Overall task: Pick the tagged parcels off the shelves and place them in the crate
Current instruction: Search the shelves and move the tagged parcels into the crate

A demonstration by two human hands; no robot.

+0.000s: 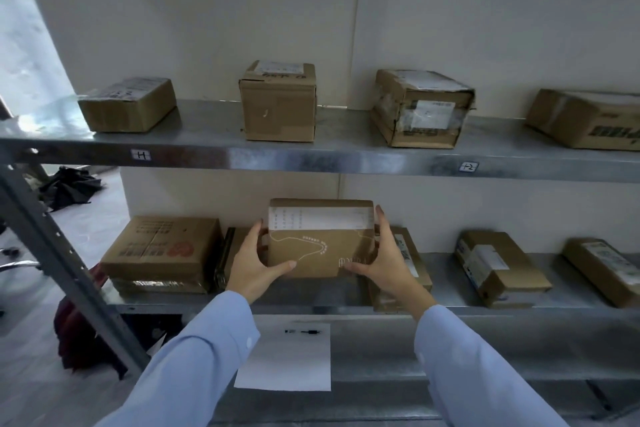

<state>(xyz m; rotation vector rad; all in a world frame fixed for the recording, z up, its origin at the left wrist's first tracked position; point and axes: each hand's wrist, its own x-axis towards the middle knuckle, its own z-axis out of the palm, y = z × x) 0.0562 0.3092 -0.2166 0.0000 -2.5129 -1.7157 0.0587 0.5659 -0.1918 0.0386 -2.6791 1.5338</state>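
Note:
A brown cardboard parcel [320,243] with a white label across its top and a thin white line drawing sits between my hands, above the middle shelf [446,300]. My left hand [254,265] grips its left side, thumb on the front face. My right hand [382,260] grips its right side, fingers up along the edge. Beneath and behind the parcel lie other flat parcels [410,262], partly hidden. No crate is in view.
The top shelf [311,158] carries several cardboard boxes, such as one [278,102]. More boxes lie on the middle shelf at left [162,253] and right [498,267]. A white sheet with a pen [287,357] lies on the lower shelf. A slanted metal post [59,260] stands at left.

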